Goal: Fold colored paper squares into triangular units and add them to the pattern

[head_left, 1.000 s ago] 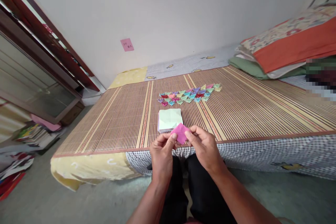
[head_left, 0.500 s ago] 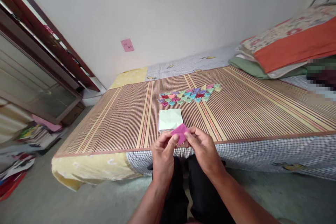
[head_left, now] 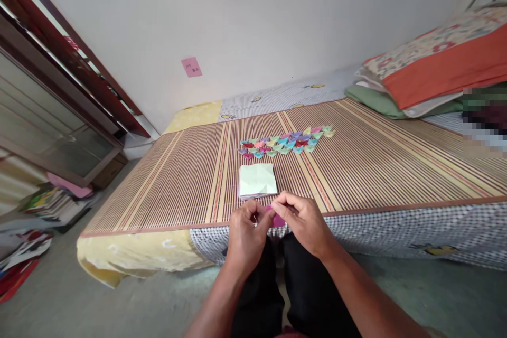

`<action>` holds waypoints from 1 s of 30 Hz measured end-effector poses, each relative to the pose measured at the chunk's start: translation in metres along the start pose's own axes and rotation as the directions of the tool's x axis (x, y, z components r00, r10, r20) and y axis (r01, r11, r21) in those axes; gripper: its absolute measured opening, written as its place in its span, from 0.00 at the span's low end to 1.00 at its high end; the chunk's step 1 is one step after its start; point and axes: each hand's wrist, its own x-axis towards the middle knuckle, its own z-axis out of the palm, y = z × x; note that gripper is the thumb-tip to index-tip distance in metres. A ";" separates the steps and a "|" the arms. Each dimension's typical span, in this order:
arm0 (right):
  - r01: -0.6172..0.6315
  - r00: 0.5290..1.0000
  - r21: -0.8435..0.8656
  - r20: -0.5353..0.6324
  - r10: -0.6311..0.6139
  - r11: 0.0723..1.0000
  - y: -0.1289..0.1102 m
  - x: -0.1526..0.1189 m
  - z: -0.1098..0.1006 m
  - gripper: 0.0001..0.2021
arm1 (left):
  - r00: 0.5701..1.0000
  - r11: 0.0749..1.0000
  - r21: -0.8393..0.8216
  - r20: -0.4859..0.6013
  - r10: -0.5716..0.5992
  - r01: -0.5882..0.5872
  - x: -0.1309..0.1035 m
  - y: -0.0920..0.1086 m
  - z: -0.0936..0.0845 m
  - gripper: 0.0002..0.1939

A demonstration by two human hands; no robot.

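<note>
A pale plain wall (head_left: 253,21) is rising behind a broad bed (head_left: 396,237), whose front side is showing a grey-and-white checked cloth (head_left: 356,224) and, toward the left end, a yellow patterned cloth (head_left: 142,256). A brown-and-tan striped woven mat (head_left: 376,158) is covering most of the bed's top. At the right, a pile of folded bedding (head_left: 443,68), floral, orange and green, is lying near the wall.

Below the bed's front edge, two legs in black trousers (head_left: 317,290) are extending between the forearms. The right hand (head_left: 307,222) is pinching a small magenta sheet of paper (head_left: 278,221) between thumb and fingers. The left hand (head_left: 247,232) is gripping the same paper from the other side, its thumb tip meeting the right hand's fingertips at the upper edge. The paper is hanging just in front of the mat's near edge, its upper part being hidden by the fingers.

Just beyond the hands, a stack of square paper sheets with a creased pale green top (head_left: 257,179) is resting on the mat. Farther back, many small folded multicoloured paper pieces (head_left: 291,140) are lying in close slanting rows. A pink paper note with dark writing (head_left: 191,67) is clinging to the wall.
</note>
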 end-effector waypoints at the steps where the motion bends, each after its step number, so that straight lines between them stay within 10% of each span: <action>1: 0.002 1.000 -0.011 0.013 -0.001 1.000 0.000 0.000 0.000 0.12 | 0.999 0.998 0.057 0.020 0.028 -0.029 0.001 0.000 -0.001 0.14; 6: -0.017 1.000 -0.032 -0.024 0.016 0.999 0.003 0.000 0.001 0.11 | 0.997 0.993 0.118 0.072 0.013 -0.021 0.003 -0.002 -0.003 0.14; 13: -0.257 0.957 0.366 -0.031 0.288 0.894 0.014 -0.001 0.006 0.16 | 0.988 0.856 -0.496 0.113 -0.105 0.147 -0.003 -0.007 0.000 0.12; 20: -0.265 0.948 0.398 -0.061 0.313 0.878 0.012 -0.002 0.011 0.16 | 0.972 0.944 -0.321 0.234 0.005 0.073 -0.007 0.000 -0.013 0.10; 30: -0.164 0.986 0.244 0.065 0.152 0.956 0.001 -0.010 -0.019 0.12 | 0.981 0.867 -0.480 0.185 -0.050 0.135 -0.004 -0.001 -0.018 0.11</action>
